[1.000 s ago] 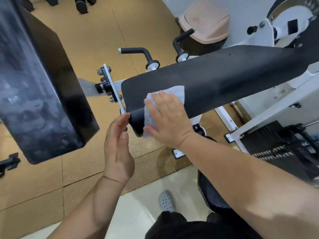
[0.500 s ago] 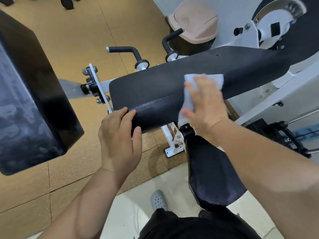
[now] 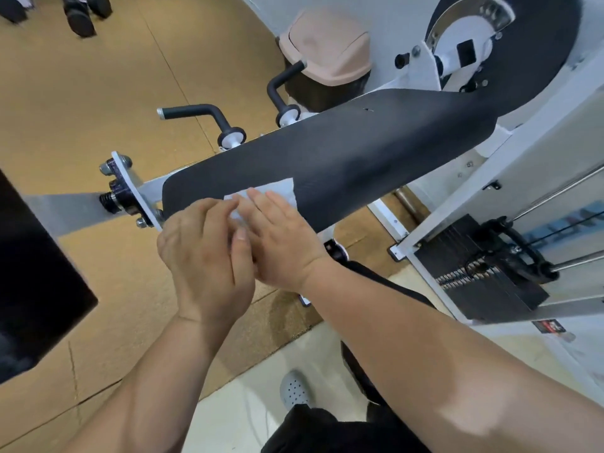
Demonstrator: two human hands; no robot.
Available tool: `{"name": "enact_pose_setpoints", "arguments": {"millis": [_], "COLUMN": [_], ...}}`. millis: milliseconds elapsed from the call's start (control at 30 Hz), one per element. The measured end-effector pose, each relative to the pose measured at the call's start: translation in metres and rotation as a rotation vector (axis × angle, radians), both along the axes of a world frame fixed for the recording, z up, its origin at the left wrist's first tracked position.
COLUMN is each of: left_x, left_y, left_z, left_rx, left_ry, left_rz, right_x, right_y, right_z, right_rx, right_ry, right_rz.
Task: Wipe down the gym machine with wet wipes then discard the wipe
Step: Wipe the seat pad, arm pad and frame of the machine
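Note:
A long black padded rest (image 3: pixel 353 158) of the white gym machine runs across the middle of the view. A white wet wipe (image 3: pixel 277 192) lies on its left end. My right hand (image 3: pixel 281 240) lies flat on the wipe with straight fingers and presses it to the pad. My left hand (image 3: pixel 202 253) sits right beside it at the pad's left end, its fingers curled over the pad's edge and reaching the wipe's left edge; whether it pinches the wipe is hidden.
A pink-lidded bin (image 3: pixel 327 50) stands behind the pad by the wall. Two black handles (image 3: pixel 199 114) stick up behind the pad. A large black pad (image 3: pixel 29 289) hangs at left. The weight stack (image 3: pixel 474 273) and cables are at right. A seat is below my right arm.
My right hand slid the wipe back from the pad's middle to its left end. My left hand shifted right along the pad edge and now meets the right hand at the wipe.

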State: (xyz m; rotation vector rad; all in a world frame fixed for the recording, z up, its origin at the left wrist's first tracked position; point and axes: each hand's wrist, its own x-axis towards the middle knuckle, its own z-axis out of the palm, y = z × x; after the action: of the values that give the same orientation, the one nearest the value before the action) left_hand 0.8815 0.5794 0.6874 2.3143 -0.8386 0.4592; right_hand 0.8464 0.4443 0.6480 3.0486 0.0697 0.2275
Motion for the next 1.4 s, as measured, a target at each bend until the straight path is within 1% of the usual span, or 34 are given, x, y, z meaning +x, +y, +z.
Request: {"name": "enact_pose_setpoints", "arguments": {"millis": [67, 200, 267, 400, 500, 600, 667, 733, 800, 867, 900, 967, 1000, 1033, 1133, 1233, 1300, 1400], "left_x": [0.000, -0.009, -0.016, -0.024, -0.028, -0.031, -0.033, -0.034, -0.034, -0.032, -0.031, -0.027, -0.025, -0.024, -0.024, -0.026, -0.026, -0.027], "left_y": [-0.018, -0.058, -0.080, -0.127, -0.171, -0.223, -0.256, -0.281, -0.299, -0.313, -0.320, -0.331, -0.335, -0.338, -0.342, -0.347, -0.347, -0.348], "left_z": [0.001, 0.003, 0.005, 0.005, 0.002, 0.005, 0.011, 0.017, 0.019, 0.021, 0.022, 0.022, 0.020, 0.017, 0.004, -0.001, -0.001, -0.002], "left_rx": [0.033, 0.107, 0.155, 0.274, 0.352, 0.416, 0.409, 0.363, 0.309, 0.246, 0.221, 0.208, 0.218, 0.239, 0.377, 0.493, 0.501, 0.535], "left_ry": [-0.009, -0.019, -0.014, -0.022, -0.043, -0.065, -0.056, -0.038, -0.015, 0.028, 0.044, 0.049, 0.046, 0.047, 0.002, -0.072, -0.081, -0.088], "left_rz": [-0.027, -0.063, -0.098, -0.147, -0.161, -0.146, -0.129, -0.103, -0.062, -0.012, 0.015, 0.054, 0.064, 0.076, 0.105, 0.129, 0.148, 0.168], "right_x": [-0.007, -0.029, -0.039, -0.058, -0.067, -0.074, -0.075, -0.075, -0.073, -0.070, -0.069, -0.070, -0.069, -0.068, -0.069, -0.077, -0.078, -0.077], "right_y": [-0.038, -0.120, -0.161, -0.248, -0.312, -0.359, -0.374, -0.370, -0.347, -0.310, -0.293, -0.283, -0.293, -0.308, -0.369, -0.421, -0.432, -0.403], "right_z": [-0.001, -0.005, -0.003, 0.009, 0.010, 0.010, 0.008, 0.002, -0.007, -0.020, -0.027, -0.032, -0.032, -0.028, -0.022, -0.030, -0.031, -0.035], "right_rx": [-0.017, 0.007, 0.044, 0.144, 0.221, 0.292, 0.330, 0.354, 0.354, 0.269, 0.186, -0.002, -0.049, -0.056, 0.122, 0.186, 0.287, 0.371], "right_ry": [0.013, -0.036, -0.048, -0.006, -0.036, -0.091, -0.150, -0.204, -0.246, -0.230, -0.199, -0.093, -0.069, -0.104, -0.289, -0.300, -0.318, -0.369], "right_rz": [-0.036, -0.219, -0.330, -0.561, -0.662, -0.656, -0.642, -0.646, -0.544, -0.333, -0.248, -0.162, -0.134, -0.110, -0.125, -0.204, -0.286, -0.481]}}
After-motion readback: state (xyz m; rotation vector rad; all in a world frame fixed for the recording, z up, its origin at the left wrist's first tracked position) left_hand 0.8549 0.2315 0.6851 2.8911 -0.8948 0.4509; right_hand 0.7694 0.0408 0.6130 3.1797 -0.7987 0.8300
